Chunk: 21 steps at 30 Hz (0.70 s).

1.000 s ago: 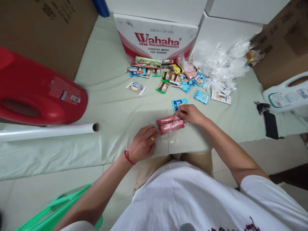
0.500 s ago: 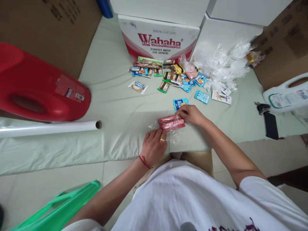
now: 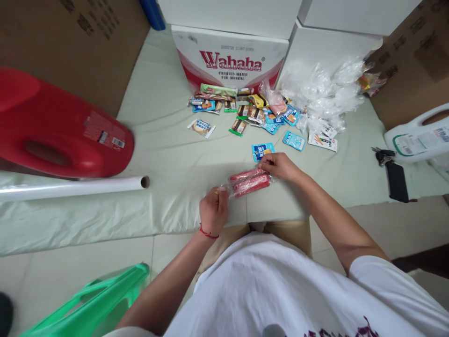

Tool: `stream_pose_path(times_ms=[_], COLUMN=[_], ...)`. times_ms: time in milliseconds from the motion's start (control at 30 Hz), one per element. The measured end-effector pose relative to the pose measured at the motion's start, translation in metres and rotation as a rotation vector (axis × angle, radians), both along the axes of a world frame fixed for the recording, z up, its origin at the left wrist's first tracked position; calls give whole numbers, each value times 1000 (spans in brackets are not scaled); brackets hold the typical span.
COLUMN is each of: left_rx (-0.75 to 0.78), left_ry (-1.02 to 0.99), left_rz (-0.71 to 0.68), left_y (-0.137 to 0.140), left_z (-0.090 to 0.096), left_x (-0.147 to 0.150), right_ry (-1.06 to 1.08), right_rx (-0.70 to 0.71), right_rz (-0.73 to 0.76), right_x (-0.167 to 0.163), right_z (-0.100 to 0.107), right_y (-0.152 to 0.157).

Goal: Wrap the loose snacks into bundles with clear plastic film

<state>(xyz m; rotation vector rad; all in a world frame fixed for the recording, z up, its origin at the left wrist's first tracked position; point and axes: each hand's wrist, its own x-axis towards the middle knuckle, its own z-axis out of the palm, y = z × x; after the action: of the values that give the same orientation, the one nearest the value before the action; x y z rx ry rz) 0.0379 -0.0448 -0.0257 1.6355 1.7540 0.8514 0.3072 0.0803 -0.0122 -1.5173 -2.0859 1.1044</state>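
Observation:
A clear plastic bag (image 3: 229,188) with red wrapped sticks (image 3: 250,182) inside lies near the front edge of the cloth-covered table. My left hand (image 3: 214,208) is closed in a pinch on the bag's left end, pulling it out taut. At the other end, my right hand (image 3: 278,166) pinches the bag's upper right corner with thumb and fingers. Just beyond my right fingertips sits a blue snack packet (image 3: 262,151). What the red sticks are cannot be made out through the film.
Several wrapped snacks (image 3: 242,110) lie before a Wahaha carton (image 3: 231,58). Crumpled clear bags (image 3: 321,93) are heaped behind on the right. A red jug (image 3: 70,131) and a white roll (image 3: 80,186) are at left; a white bottle (image 3: 421,135), keys and a black phone (image 3: 397,182) at right.
My left hand has moved left and turned, from resting at the bag's lower side to pinching its left end. The bag's loose film is drawn tighter. My right hand stays in place.

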Motion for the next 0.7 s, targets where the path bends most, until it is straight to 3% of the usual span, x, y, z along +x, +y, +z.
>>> stream_pose_path(times_ms=[167,400,567,700], left_rx=[-84,247,392,345], left_ry=[293,483,491,480], left_rz=[84,38,-389,-529], left_y=[16,16,19,24], left_z=[-2,-20,-20,-17], left_x=[-2,-1,3,3], right_ry=[0,-342,-397,-206], right_rx=[-16,261,371,222], right_rz=[-10,23,-153,-407], right_x=[9,28,48,56], right_z=[-1,-10,-16,-9], right_y=[1,-9,-17,-26])
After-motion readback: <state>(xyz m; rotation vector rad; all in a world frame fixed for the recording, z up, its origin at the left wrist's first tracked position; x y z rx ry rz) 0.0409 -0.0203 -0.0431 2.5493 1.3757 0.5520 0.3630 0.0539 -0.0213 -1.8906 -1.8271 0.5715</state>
